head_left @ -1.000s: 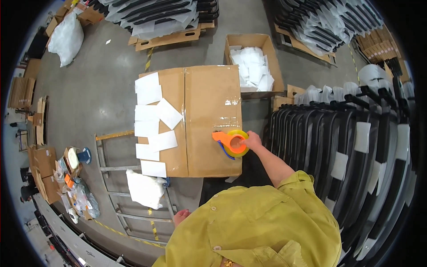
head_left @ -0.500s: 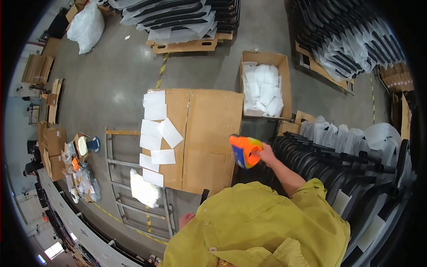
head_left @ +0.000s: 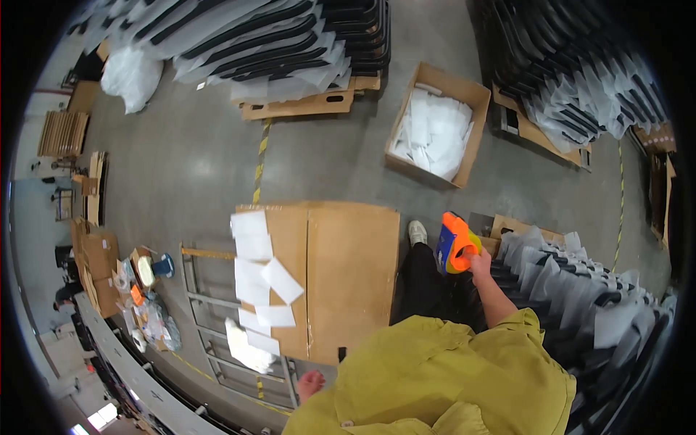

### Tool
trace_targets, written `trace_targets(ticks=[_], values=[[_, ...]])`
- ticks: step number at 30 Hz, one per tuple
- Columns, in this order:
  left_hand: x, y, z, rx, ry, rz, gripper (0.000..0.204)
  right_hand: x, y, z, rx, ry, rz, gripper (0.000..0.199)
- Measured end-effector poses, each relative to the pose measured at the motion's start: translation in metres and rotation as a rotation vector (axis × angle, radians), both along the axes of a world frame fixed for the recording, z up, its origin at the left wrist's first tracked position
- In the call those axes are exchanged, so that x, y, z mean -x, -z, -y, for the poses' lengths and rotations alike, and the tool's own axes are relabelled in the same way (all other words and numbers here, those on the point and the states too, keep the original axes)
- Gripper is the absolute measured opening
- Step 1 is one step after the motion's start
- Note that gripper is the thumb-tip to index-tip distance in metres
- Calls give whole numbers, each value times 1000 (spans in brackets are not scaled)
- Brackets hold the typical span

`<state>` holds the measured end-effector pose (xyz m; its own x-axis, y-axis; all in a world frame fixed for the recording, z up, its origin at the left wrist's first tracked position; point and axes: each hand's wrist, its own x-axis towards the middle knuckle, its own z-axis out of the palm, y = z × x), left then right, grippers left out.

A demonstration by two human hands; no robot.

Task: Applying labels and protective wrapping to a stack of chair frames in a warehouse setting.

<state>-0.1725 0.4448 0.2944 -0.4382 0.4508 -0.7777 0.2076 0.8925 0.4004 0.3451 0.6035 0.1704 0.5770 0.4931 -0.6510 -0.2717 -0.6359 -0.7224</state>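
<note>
My right hand [head_left: 476, 262] grips an orange, blue and yellow handheld tool [head_left: 455, 243] with a looped handle; its exact kind is not clear. It is held up to the right of a cardboard-topped surface [head_left: 351, 283]. Several white sheets [head_left: 251, 281] lie along the left side of that surface, some overlapping. Low beside its near edge hangs my left hand [head_left: 310, 384], fingers curled in and nothing seen in them. Ahead stands an open cardboard box [head_left: 471, 141] filled with white sheets [head_left: 435, 130]. My shoe [head_left: 417, 232] shows on the floor between surface and box.
Wrapped black frames are stacked at the back [head_left: 275, 43], far right [head_left: 580, 80] and close on my right [head_left: 558, 283]. A metal ladder-like rack [head_left: 210, 301] with a white bundle [head_left: 246, 351] lies left. Farther left are cartons [head_left: 100, 254]; a plastic bag [head_left: 133, 78] sits far left.
The box has turned and shifted away from the cardboard surface. My shoe and dark trouser leg have come into view. My right hand has carried the tool to the right.
</note>
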Motion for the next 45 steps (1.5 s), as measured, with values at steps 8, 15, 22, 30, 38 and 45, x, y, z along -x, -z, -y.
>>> trace_targets(ticks=[8, 15, 22, 30, 38, 45], values=[[-98, 7, -156, -13, 260, 113, 27, -60, -1, -63, 255, 140, -30, 30], [-141, 47, -267, -303, 194, 115, 24, -90, -17, -208, 234, -288, 130, 23], [-198, 72, -261, -39, -283, 125, 23, -99, 54, -370, 221, -432, -76, 21], [-261, 54, -309, -87, -596, 259, 22, -112, 18, -463, 524, -355, 106, 21], [-352, 62, -246, -103, -1042, -5, 13, -181, 119, -529, 528, -152, 85, 25], [-460, 69, -130, 411, -1378, -119, 20, -233, 296, -579, 407, -280, -70, 30]])
